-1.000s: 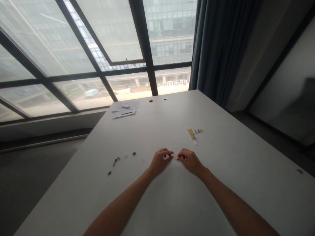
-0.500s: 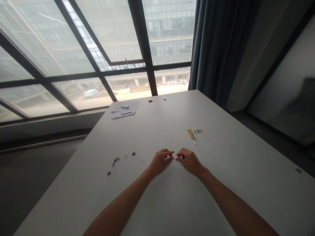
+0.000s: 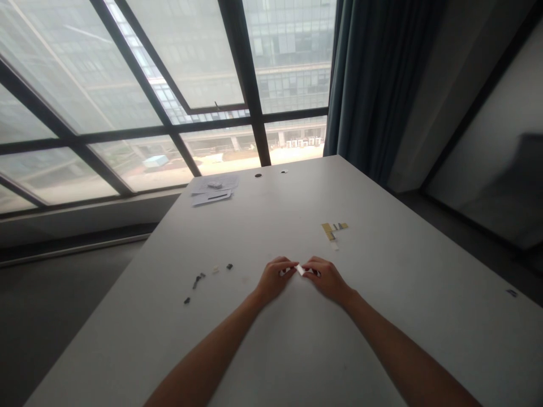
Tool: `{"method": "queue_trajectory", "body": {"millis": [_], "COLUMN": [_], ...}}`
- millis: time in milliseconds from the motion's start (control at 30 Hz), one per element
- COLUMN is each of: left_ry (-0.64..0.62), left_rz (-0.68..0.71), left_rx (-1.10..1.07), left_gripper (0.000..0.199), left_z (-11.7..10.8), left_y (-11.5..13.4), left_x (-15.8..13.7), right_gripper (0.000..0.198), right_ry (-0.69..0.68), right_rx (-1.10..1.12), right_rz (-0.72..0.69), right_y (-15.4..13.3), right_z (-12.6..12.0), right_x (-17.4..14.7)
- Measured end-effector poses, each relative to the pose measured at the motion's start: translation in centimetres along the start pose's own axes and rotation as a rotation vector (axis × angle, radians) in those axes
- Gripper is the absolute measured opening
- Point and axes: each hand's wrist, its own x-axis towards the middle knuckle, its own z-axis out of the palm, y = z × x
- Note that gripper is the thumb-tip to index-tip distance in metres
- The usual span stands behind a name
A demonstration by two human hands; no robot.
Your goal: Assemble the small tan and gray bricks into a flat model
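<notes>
A small white strip-like piece [image 3: 300, 269] is pinched between both hands just above or on the white table [image 3: 271, 350]; its exact kind is too small to make out. My left hand [image 3: 275, 277] is closed on its left side, thumb and fingertips together. From the right, my right hand [image 3: 324, 277] grips the same piece with thumb and fingers. Just beyond the right hand lies a group of flat yellow, white and grey pieces [image 3: 327, 230]. To the left of my left hand are several small dark pieces [image 3: 197, 281] and pale pieces [image 3: 215, 269].
Papers [image 3: 212, 195] with a small object on top lie at the table's far left corner. Two round holes, one of them a dark grommet [image 3: 258, 175], are near the far edge. A small dark item [image 3: 512, 293] lies by the right edge. Windows and a blue curtain [image 3: 369, 85] stand behind.
The white piece between my fingertips shows more plainly now, turned to catch the light. Both hands have stayed nearly in place, with only slight finger movement.
</notes>
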Motion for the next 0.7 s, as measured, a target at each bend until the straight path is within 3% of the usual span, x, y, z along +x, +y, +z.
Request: {"method": "queue_trajectory", "body": {"millis": [700], "left_ry": [0.015], "left_rz": [-0.051], "left_rx": [0.006], "left_gripper": [0.019], "left_z": [-0.12], "left_y": [0.6], "left_x": [0.09], "right_gripper": [0.013], "right_ry": [-0.004], "right_rx": [-0.015], "right_rz": [0.01], "right_y": [-0.16], "right_z": [0.06], "right_x": [0.06]}}
